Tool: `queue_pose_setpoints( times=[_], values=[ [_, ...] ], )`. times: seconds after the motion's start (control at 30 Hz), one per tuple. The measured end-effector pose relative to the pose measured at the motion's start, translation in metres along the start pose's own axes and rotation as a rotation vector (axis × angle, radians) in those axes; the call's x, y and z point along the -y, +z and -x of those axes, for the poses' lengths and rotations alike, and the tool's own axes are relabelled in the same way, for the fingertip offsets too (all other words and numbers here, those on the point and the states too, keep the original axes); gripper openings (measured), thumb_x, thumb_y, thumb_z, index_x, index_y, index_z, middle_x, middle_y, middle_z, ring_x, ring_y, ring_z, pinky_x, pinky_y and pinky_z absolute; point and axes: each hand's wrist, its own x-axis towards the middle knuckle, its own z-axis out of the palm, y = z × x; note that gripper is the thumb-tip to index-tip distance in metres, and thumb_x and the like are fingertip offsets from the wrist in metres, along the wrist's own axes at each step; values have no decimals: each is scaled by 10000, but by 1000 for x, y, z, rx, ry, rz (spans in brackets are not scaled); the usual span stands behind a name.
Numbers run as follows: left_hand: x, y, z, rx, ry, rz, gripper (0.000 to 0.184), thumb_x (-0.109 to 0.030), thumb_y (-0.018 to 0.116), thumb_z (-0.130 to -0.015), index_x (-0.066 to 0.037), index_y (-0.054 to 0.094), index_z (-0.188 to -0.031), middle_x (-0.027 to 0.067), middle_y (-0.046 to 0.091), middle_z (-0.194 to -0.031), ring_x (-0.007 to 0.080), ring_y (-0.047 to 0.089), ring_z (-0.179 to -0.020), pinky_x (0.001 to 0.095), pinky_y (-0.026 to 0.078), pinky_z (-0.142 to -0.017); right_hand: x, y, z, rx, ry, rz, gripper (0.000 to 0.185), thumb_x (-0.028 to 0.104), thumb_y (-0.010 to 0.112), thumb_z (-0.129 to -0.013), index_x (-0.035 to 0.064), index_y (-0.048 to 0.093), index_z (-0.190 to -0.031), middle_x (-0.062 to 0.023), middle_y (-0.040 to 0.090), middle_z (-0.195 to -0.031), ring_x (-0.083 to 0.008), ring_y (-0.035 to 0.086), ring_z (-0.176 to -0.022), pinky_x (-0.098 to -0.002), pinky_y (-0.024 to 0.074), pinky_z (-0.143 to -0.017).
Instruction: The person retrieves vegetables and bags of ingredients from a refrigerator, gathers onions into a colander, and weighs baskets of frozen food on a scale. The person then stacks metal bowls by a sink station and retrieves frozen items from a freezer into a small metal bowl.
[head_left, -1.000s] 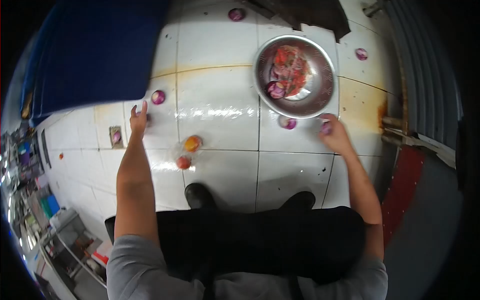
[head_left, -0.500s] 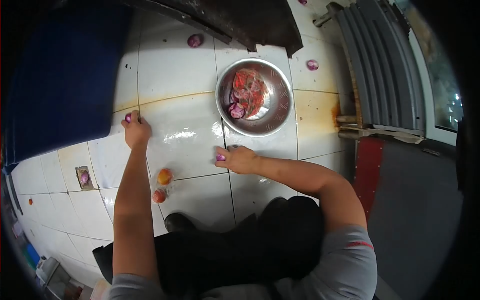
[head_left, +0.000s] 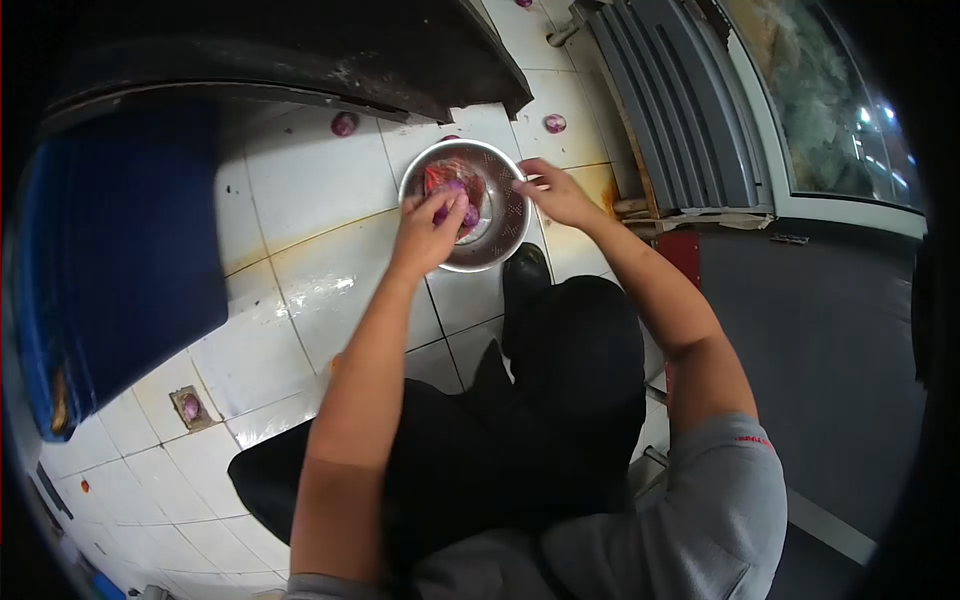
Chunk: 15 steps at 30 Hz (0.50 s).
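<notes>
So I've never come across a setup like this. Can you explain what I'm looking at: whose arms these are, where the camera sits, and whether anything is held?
There is no machine here: these are a person's own bare hands, and every picture comes from one camera worn on the head, looking forward and down. Below is a white tiled floor, where a metal bowl stands with something red inside. The left hand reaches over the bowl, with purple onions at its fingers; I can't tell whether it grips them or is letting go. The right hand is at the bowl's rim. A loose onion lies on the tiles beyond it.
</notes>
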Motion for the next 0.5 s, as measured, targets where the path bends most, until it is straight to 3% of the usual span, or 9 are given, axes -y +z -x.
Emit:
queue_pose_setpoints(
  times=[0.1, 0.13, 0.17, 0.23, 0.27, 0.3, 0.37, 0.43, 0.5],
  values=[
    [29, -27, -38, -107, 189, -266, 510, -412, 631, -889, -188, 535, -1337, 199, 521, -1290, 366, 495, -1194, 373, 437, -974, -136, -30, -22, -377, 123, 134, 523, 324, 675, -846, -14, 540, -1223, -216, 614, -1166, -309, 614, -1048, -387, 485, -901],
    [44, -42, -47, -152, -5, -92, 534, -396, 648, -881, -178, 516, -1351, 203, 501, -1294, 339, 508, -1173, 370, 449, -953, -189, -37, -28, -489, 186, 147, 535, 333, 684, -836, -20, 542, -1212, -227, 611, -1163, -322, 610, -1054, -394, 480, -902],
    [52, -57, -53, -264, -93, -140, 522, -351, 696, -849, -160, 546, -1310, 199, 521, -1246, 320, 511, -1159, 362, 454, -939, -204, -46, -29, -618, 272, 206, 586, 347, 709, -804, -30, 535, -1217, -258, 605, -1138, -361, 595, -1064, -410, 465, -913],
    [101, -73, -69, -459, 65, -410, 540, -276, 718, -850, -115, 526, -1328, 155, 546, -1215, 245, 584, -932, 320, 501, -797, -262, -67, -47, -720, 419, 287, 647, 364, 703, -783, -70, 508, -1221, -278, 595, -1144, -407, 572, -1087, -441, 451, -937],
    [110, -79, -77, -465, 103, -519, 563, -273, 722, -841, -119, 509, -1339, 168, 531, -1225, 274, 569, -982, 348, 486, -845, -267, -71, -59, -829, 522, 421, 653, 422, 646, -808, -71, 515, -1214, -275, 593, -1153, -404, 564, -1103, -455, 447, -942],
    [109, -80, -87, -470, 144, -628, 587, -269, 727, -833, -122, 491, -1350, 181, 516, -1234, 302, 554, -1032, 377, 471, -892, -283, -80, -71, -808, 534, 418, 653, 422, 646, -808, -71, 515, -1214, -275, 593, -1153, -404, 564, -1103, -455, 447, -942],
    [102, -66, -110, -497, 107, -761, 620, -294, 731, -823, -119, 472, -1358, 193, 496, -1247, 337, 514, -1096, 405, 434, -944, -312, -113, -103, -675, 898, 231, 599, 446, 541, -868, -55, 553, -1197, -254, 608, -1158, -409, 583, -1067, -475, 453, -925],
    [101, -62, -143, -554, 92, -905, 653, -319, 735, -812, -117, 453, -1366, 206, 476, -1260, 371, 474, -1160, 433, 396, -996, -334, -131, -132, -710, 964, 214, 601, 452, 511, -883, -51, 551, -1209, -251, 603, -1174, -404, 580, -1079, -473, 448, -934],
    [114, -66, -171, -481, -107, -951, 638, -328, 765, -767, -90, 507, -1300, 253, 344, -1413, 462, 327, -1290, 489, 353, -1033, -355, -145, -152, -777, 993, 236, 604, 458, 480, -897, -47, 548, -1222, -247, 598, -1189, -399, 578, -1092, -471, 444, -943]
  ],
)
